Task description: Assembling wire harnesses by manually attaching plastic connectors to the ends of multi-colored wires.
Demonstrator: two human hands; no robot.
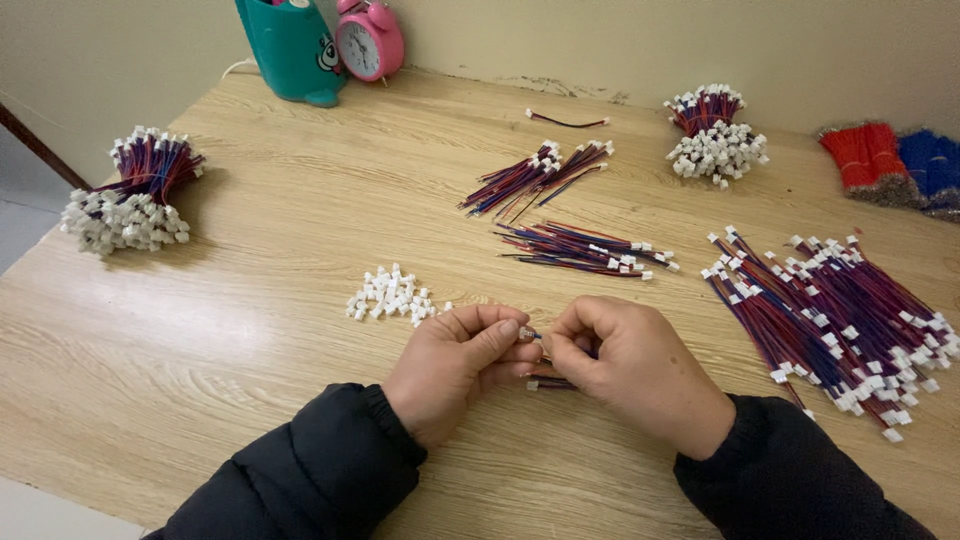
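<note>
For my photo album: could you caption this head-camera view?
Left hand and right hand pinch a small wire lead together over a wooden table, beside loose connectors.

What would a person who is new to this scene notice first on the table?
The two hands, left hand and right hand, meet at the near edge and pinch a small wire piece between their fingers. Heaps of red and blue wires with white plugs lie around, the largest heap at right. A pink clock stands at the back.
</note>
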